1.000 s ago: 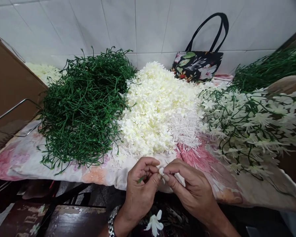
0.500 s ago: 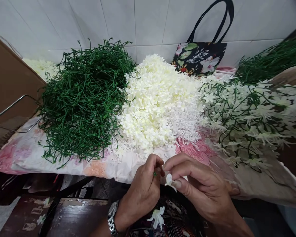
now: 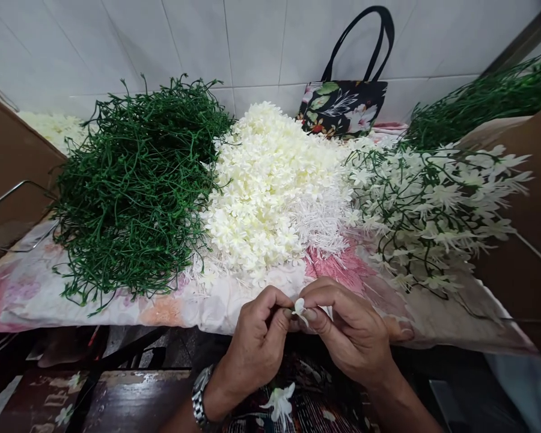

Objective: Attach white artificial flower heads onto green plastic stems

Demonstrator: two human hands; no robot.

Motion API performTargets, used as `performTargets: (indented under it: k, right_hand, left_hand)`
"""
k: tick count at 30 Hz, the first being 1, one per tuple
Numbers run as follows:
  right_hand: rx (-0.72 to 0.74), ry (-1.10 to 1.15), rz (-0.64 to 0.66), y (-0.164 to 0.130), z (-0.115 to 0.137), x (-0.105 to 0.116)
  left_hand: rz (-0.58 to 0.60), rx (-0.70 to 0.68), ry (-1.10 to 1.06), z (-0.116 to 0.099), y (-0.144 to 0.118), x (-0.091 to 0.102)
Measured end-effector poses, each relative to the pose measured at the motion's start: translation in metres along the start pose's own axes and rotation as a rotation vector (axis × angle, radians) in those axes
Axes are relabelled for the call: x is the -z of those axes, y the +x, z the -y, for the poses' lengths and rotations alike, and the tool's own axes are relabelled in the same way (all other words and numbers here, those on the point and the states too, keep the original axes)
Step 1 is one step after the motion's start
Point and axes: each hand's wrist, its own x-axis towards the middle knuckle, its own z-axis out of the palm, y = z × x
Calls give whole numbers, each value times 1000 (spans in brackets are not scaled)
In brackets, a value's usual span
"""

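Fingertips meet in front of my lap. My right hand (image 3: 349, 328) pinches a small white artificial flower (image 3: 300, 308) between thumb and fingers. Beside it, my left hand (image 3: 262, 331) is closed in a pinch on a green plastic stem, mostly hidden by the fingers. Below the left hand hangs another white flower (image 3: 280, 403), apparently on that stem. Just beyond the hands rises a heap of cream-white blossoms (image 3: 261, 198), with white stamen-like strands (image 3: 322, 219) at its right side. Left of the heap lies a tangled pile of green stems (image 3: 135, 192).
Finished-looking white flower sprays (image 3: 433, 210) lie at the right, near a cardboard box (image 3: 523, 258). A floral handbag (image 3: 342, 108) leans on the tiled wall. Another cardboard box (image 3: 18, 174) and a metal wire frame (image 3: 13, 192) stand left. Flowered cloth (image 3: 162, 310) covers the table.
My hands have come together, bringing the white flower up against the left fingertips. The left thumb now presses forward at the stem. The view has shifted slightly right.
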Motion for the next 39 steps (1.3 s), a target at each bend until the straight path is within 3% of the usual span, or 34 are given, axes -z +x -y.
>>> performTargets:
  k: [8, 14, 22, 39]
  right_hand:
    - [-49, -79, -45, -4, 0, 7]
    - [34, -189, 27, 0, 6, 8]
    - [106, -318, 56, 1, 4, 6]
    - [-86, -156, 5, -12, -19, -7]
  left_hand:
    - [-38, 29, -210, 3, 4, -1]
    - [-41, 23, -161, 4, 6, -1]
    - [-99, -134, 65, 3, 9, 0]
    - [-113, -156, 198, 8, 12, -1]
